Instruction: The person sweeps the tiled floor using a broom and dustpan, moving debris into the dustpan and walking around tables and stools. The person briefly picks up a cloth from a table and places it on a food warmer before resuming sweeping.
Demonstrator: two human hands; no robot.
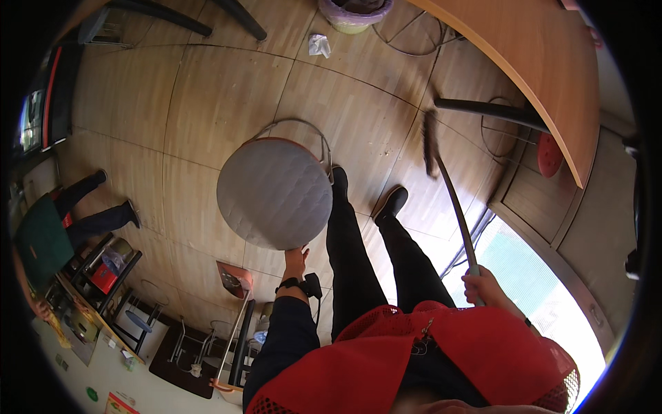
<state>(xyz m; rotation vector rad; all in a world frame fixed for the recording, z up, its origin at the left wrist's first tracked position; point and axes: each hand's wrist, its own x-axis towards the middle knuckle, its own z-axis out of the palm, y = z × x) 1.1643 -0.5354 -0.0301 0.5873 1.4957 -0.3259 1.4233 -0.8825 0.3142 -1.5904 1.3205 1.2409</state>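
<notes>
A round stool [274, 194] with a grey, cushion-like seat and bent metal tube legs is in front of my left leg. My left hand [296, 261] grips the near rim of its seat, with the fingers partly hidden beneath. Whether the legs touch the floor I cannot tell. On the right, my right hand [482, 287] is closed around the upper handle of a broom [457, 207]. The broom's dark bristle head, slightly blurred, is at the floor near a black table leg [486, 107]. Small crumbs [385, 152] lie on the wood-pattern floor between stool and broom.
A wooden table [538, 57] curves along the upper right. A lined waste bin [356, 15] stands by a crumpled tissue [319, 45]. Behind my left arm is a long-handled dustpan [235, 279]. Another person in a green apron [46, 243] works at far left. A bright doorway [532, 279] opens at right.
</notes>
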